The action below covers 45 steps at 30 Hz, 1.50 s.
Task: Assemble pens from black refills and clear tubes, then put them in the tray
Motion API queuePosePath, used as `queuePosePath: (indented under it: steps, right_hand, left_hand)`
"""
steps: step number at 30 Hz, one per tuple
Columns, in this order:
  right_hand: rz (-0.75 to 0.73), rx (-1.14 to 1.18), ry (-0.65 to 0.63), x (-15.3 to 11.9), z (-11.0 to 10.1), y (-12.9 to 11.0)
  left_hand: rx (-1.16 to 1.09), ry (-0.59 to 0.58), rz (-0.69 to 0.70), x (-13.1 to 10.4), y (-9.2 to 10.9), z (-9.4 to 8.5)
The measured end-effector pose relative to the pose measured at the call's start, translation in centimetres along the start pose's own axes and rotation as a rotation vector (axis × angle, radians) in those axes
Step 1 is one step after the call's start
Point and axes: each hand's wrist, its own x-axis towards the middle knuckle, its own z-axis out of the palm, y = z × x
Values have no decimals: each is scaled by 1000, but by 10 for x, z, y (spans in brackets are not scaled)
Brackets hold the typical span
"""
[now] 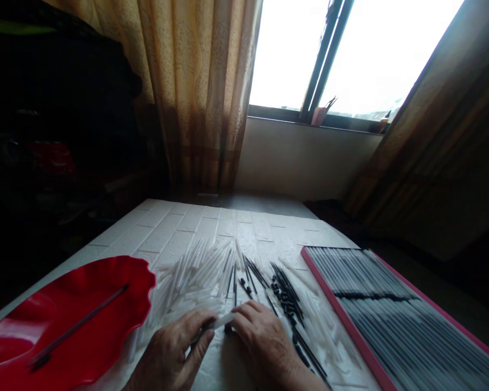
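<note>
Between my hands is a whitish translucent plastic tube (223, 321), slightly tilted. My left hand (177, 347) pinches its left end between thumb and fingers. The fingers of my right hand (264, 336) close over its right end, and their tips are partly hidden. Just below the tube, a small black piece (228, 328) shows by my right fingers; I cannot tell whether it is held. Beyond my hands lies a loose pile of clear plastic tubes (199, 271). Thin black rods (255, 271) and a heap of black rods with thicker ends (286, 296) lie by my right hand.
A red scalloped dish (134, 271) on the left holds one dark, thin stick (81, 326). At right, a pink-edged tray (324, 285) is filled with rows of tubes with dark cores (415, 326). More clear tubes (330, 331) lie beside it on the white brick-patterned table (179, 222).
</note>
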Motion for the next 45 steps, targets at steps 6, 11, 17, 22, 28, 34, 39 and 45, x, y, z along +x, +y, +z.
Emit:
queuePosePath:
  steps: [6, 11, 17, 22, 28, 34, 39, 45]
  right_hand:
    - [260, 383, 101, -8, -22, 5]
    - [297, 554, 149, -7, -31, 2]
    - [236, 544, 149, -7, -30, -1]
    - [203, 540, 149, -6, -31, -3]
    - [202, 597, 137, -7, -33, -4]
    - [185, 610, 130, -7, -32, -1]
    - [187, 567, 95, -7, -34, 0]
    - [178, 563, 92, -9, -34, 1]
  left_hand:
    - [-19, -23, -4, 1, -1, -1]
    - [-70, -111, -17, -4, -1, 1]
    - [-140, -197, -42, -9, -2, 2]
    - [-168, -249, -66, -9, -2, 2]
    - [-168, -203, -24, -7, -1, 4]
    - [-175, -242, -34, -5, 1, 3]
    - [-168, -240, -11, -4, 0, 2]
    - [-221, -277, -33, -5, 0, 2]
